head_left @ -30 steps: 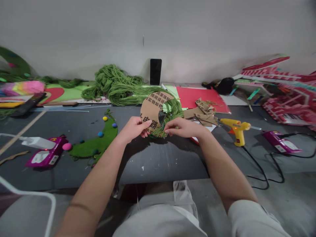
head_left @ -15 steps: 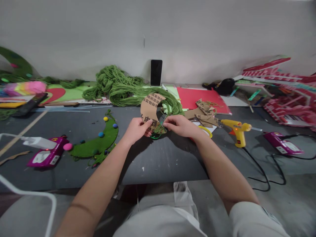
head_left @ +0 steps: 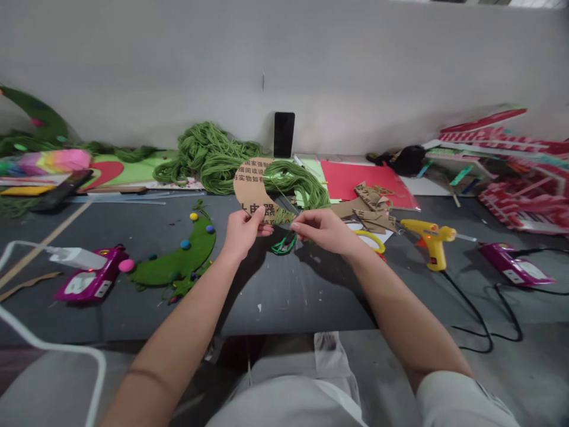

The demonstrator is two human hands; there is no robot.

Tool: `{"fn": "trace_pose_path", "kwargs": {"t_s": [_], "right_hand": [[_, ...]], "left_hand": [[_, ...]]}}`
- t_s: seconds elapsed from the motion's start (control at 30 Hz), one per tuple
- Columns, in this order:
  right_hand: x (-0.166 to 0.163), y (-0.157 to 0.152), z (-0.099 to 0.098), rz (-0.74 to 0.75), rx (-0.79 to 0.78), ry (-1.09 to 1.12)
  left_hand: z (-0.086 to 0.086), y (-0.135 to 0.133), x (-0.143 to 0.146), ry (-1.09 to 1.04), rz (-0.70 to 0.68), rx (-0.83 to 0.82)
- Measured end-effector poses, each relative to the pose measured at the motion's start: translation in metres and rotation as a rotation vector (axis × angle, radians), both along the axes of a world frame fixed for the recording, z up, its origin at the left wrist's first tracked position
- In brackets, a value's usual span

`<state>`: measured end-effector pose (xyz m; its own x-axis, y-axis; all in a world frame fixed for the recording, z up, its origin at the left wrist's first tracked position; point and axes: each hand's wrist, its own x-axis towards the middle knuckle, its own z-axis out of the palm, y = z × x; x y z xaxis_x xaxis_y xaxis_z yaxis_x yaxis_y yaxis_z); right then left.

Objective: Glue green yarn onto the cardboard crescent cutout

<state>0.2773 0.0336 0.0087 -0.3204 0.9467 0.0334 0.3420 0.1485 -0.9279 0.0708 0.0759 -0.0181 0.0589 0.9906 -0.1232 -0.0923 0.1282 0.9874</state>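
My left hand [head_left: 249, 231] is closed on a crescent-shaped piece of brown cardboard [head_left: 249, 193] printed with black characters, thumb on top. Green yarn [head_left: 283, 216] is wound round the end of the cardboard nearest my right hand. My right hand [head_left: 323, 231] pinches beside that end, thumb and fingertips together, on what looks like the yarn strand; its tip is partly hidden. Just below the hands lie green-handled scissors [head_left: 284, 243] on the dark table. Behind the cardboard spreads a big loose skein of green yarn [head_left: 213, 155].
Left lies a green crescent with pompoms [head_left: 178, 258] near a purple power strip [head_left: 91, 279]. On the right are cardboard scraps [head_left: 376, 207], yellow-handled scissors [head_left: 372, 239], a yellow glue gun [head_left: 431, 238] with a trailing cord, and another purple strip [head_left: 513, 264]. A phone [head_left: 283, 134] leans on the wall.
The cardboard crescent has swung left and tilted, so its opening now faces more to the lower right. The green-handled scissors below show more fully. My right hand stays by the wound end.
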Motion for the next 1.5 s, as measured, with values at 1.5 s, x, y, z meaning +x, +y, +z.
{"fn": "trace_pose_path", "kwargs": {"t_s": [1.5], "right_hand": [[0.004,0.017,-0.022,-0.180,0.063,-0.016]], "left_hand": [[-0.002,-0.005,0.002,0.029,-0.122,-0.047]]}}
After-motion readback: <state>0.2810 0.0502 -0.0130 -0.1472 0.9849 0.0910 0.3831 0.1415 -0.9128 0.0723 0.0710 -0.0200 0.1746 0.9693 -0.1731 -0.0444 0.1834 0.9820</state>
